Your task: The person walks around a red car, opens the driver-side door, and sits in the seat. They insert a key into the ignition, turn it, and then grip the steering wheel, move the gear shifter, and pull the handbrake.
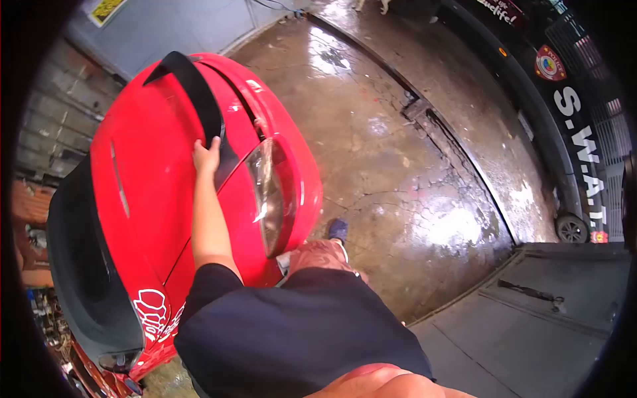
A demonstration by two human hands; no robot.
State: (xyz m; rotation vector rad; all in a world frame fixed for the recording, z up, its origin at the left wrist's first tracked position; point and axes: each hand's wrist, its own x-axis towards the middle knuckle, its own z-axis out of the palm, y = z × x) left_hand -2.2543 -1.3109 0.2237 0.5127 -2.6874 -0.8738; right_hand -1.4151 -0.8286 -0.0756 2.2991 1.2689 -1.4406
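Near the corner of a red car (152, 119), my left hand (207, 158) is closed around the near end of a black spoiler (199, 93). The spoiler curves away from my hand over the red panel and rises from it at the far end. Just right of my hand, a clear-covered light (265, 192) is set into the car's rounded corner. My left forearm reaches over the red bodywork. My right hand is out of view.
Wet, cracked concrete floor (371, 159) reflects light. A metal-edged channel (458, 156) crosses it. A dark vehicle marked S.W.A.T. (564, 132) stands at right. A grey metal door (551, 318) is at lower right; a grey panel (166, 33) stands behind the car.
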